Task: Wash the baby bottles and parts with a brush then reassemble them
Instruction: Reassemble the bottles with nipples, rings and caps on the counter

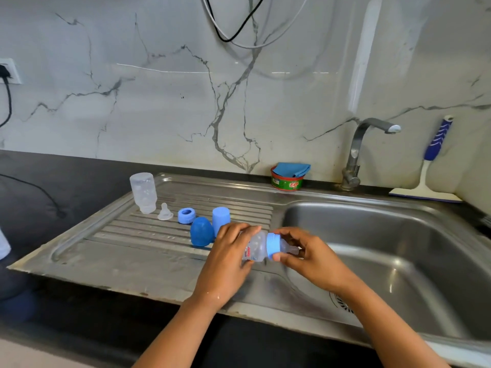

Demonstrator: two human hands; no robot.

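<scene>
My left hand (228, 251) grips a clear baby bottle (256, 247) held sideways over the sink's edge. My right hand (305, 254) has its fingers and thumb curled round the bottle's light blue collar ring (273, 247), with the clear teat (291, 250) pointing right. On the ribbed drainboard (148, 229) stand a second clear bottle (143, 192) upside down, a loose clear teat (164, 212), a light blue ring (186, 215), a dark blue dome cap (202, 231) and a light blue cap (221, 218).
The steel sink basin (385, 251) lies to the right under a tap (366, 152). A green soap tub with a blue cloth (288, 179) sits behind it. A blue-handled squeegee (430, 168) leans in the right corner. A dark counter with a cable (39, 192) lies left.
</scene>
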